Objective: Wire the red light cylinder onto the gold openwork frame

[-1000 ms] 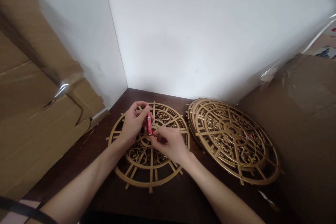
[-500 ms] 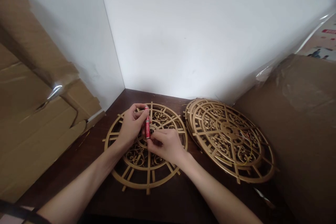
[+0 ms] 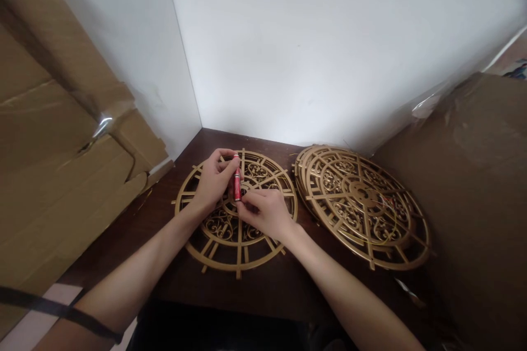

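A slim red tube (image 3: 237,181) with silvery bands at its middle and lower end stands out between my hands; its exact kind is not clear. My left hand (image 3: 217,175) pinches its upper part between thumb and fingers. At the lower end, my right hand (image 3: 265,209) is closed, thumb and forefinger pinched against the tube's tip. Below both hands a round gold openwork frame (image 3: 239,255), with scrolls and radial bars, lies flat on the dark tabletop. The hands and tube cover part of its centre.
To the right, several similar gold frames (image 3: 373,216) lie in a tilted stack, with thin wires on top. A small light-coloured tool (image 3: 407,290) lies in front of them. Cardboard (image 3: 61,175) stands on the left, a brown box (image 3: 473,186) on the right. White walls (image 3: 313,55) rise behind.
The whole view has shifted slightly, so hands and frames appear a little higher and further right. Both hands keep the same hold on the red tube.
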Demonstrator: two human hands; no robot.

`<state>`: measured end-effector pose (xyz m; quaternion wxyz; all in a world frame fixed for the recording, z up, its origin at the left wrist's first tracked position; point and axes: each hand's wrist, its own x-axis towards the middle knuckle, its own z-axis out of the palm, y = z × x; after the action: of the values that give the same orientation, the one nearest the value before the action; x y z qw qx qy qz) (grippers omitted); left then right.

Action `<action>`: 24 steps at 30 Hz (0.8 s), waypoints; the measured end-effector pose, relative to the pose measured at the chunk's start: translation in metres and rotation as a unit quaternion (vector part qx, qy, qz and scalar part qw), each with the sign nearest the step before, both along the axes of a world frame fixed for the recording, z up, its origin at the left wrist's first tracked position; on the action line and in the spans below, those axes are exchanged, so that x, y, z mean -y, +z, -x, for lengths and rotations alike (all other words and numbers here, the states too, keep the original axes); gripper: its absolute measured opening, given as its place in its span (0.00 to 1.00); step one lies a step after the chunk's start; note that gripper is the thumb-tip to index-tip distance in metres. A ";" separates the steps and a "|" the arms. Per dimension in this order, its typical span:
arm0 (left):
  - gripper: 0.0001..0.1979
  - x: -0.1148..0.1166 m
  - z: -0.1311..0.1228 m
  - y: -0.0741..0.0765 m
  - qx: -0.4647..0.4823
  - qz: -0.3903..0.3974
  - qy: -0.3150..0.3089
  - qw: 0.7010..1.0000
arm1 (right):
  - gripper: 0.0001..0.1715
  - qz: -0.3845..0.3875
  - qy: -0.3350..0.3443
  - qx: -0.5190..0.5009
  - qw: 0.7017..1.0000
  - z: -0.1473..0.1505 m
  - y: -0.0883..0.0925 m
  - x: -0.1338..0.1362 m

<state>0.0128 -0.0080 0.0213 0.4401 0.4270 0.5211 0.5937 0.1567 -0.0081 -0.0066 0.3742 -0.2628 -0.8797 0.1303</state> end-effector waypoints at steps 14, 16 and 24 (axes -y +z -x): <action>0.15 -0.004 0.002 -0.007 0.064 0.006 0.022 0.998 | 0.15 0.041 0.022 -0.023 0.999 -0.003 0.000 -0.001; 0.15 -0.004 0.002 -0.007 0.070 0.004 0.019 0.997 | 0.16 0.046 0.019 -0.026 0.998 -0.003 0.000 -0.001; 0.15 -0.004 0.001 -0.006 0.068 0.003 0.021 0.997 | 0.16 0.043 0.030 -0.050 0.997 -0.002 0.001 -0.001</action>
<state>0.0118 -0.0042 0.0158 0.4633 0.3734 0.5001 0.6292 0.1592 -0.0066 -0.0057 0.4024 -0.2455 -0.8607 0.1922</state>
